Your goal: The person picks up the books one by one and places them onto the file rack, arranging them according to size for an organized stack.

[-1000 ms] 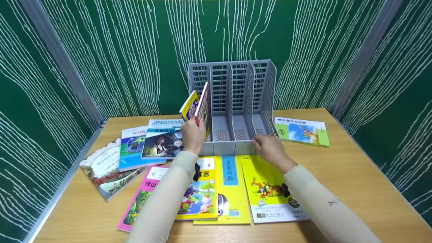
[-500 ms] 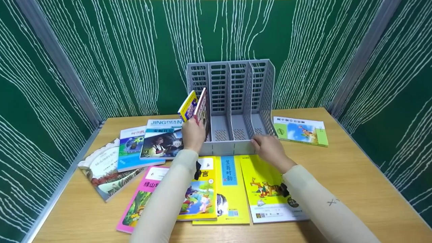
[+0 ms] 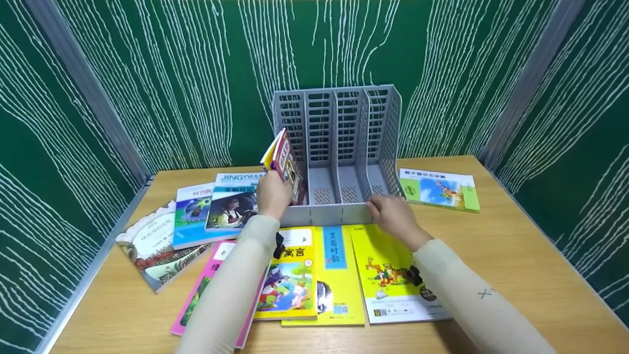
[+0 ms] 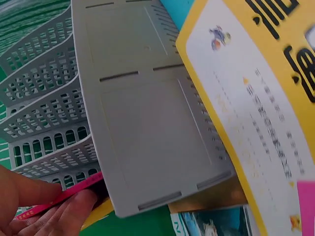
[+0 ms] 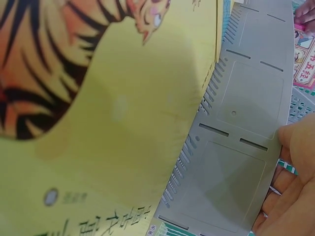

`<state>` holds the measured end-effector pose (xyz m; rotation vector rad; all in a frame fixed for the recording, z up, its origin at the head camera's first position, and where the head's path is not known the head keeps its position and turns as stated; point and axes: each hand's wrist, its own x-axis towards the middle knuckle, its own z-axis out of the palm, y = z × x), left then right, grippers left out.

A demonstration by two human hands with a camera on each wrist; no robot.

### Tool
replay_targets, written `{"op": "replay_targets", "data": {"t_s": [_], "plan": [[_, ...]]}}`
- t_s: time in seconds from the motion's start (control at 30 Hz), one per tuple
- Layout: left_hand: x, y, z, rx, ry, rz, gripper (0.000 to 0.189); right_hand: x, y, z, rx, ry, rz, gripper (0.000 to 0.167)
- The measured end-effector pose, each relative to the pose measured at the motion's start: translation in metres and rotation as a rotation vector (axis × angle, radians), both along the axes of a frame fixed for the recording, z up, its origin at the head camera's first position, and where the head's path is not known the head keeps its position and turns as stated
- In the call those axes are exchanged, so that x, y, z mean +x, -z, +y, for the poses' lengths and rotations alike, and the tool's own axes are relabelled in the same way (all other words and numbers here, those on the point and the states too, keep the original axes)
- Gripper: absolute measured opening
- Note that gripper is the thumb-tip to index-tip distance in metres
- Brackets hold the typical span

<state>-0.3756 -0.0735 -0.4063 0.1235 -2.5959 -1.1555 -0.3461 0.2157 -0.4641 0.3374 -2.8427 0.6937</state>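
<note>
A grey four-slot file rack [image 3: 326, 215] stands at the back of the table, its low front wall facing me. My left hand [image 3: 274, 194] holds a red-edged book [image 3: 289, 164] upright, leaning into the leftmost slot. Against that book's left side shows a yellow book [image 3: 266, 160], mostly covered. In the left wrist view the thumb and fingers pinch the book's pink-red edge [image 4: 81, 186], with a strip of yellow below. My right hand [image 3: 395, 219] grips the rack's front edge near its right end; in the right wrist view, the thumb lies over the rim and fingers curl beneath.
In front of the rack lie a pink book [image 3: 196, 300], a yellow picture book [image 3: 290, 290], another with a blue label [image 3: 344, 295], and a tiger-cover book [image 3: 388, 270]. More books [image 3: 194, 216] overlap at left. A green-and-white book [image 3: 442, 191] lies at right.
My left hand has shifted slightly left and down; the red-edged book has turned its cover more toward me and closed against the yellow one. The right hand stays on the rack.
</note>
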Motion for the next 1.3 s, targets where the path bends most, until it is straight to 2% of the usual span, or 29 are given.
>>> {"op": "replay_targets", "data": {"t_s": [0.23, 0.37, 0.5, 0.7, 0.9, 1.0, 1.13, 1.3], "plan": [[0.003, -0.001, -0.011, -0.104, -0.018, 0.044, 0.028, 0.001, -0.003, 0.003, -0.002, -0.023, -0.027, 0.026], [0.003, 0.001, -0.015, -0.14, -0.021, 0.07, 0.024, 0.002, -0.007, 0.01, -0.05, -0.051, -0.051, 0.029], [0.003, 0.003, -0.017, -0.142, -0.02, 0.073, 0.025, 0.0, -0.011, 0.023, -0.103, -0.067, -0.007, 0.031], [0.005, 0.004, -0.017, -0.152, -0.022, 0.097, 0.029, -0.005, -0.021, 0.048, -0.142, -0.003, 0.023, 0.036], [0.007, 0.009, -0.012, -0.235, 0.056, 0.183, 0.03, -0.012, -0.024, 0.08, -0.105, 0.09, 0.025, 0.04], [0.009, 0.015, -0.008, -0.256, 0.122, 0.204, 0.033, -0.016, -0.022, 0.094, -0.083, 0.127, -0.027, 0.043], [0.012, 0.023, -0.002, -0.281, 0.229, 0.168, 0.041, -0.022, -0.01, 0.112, -0.034, 0.164, -0.113, 0.047], [0.014, 0.034, 0.001, -0.344, 0.323, 0.091, 0.046, -0.024, 0.009, 0.134, 0.045, 0.17, -0.13, 0.048]]}}
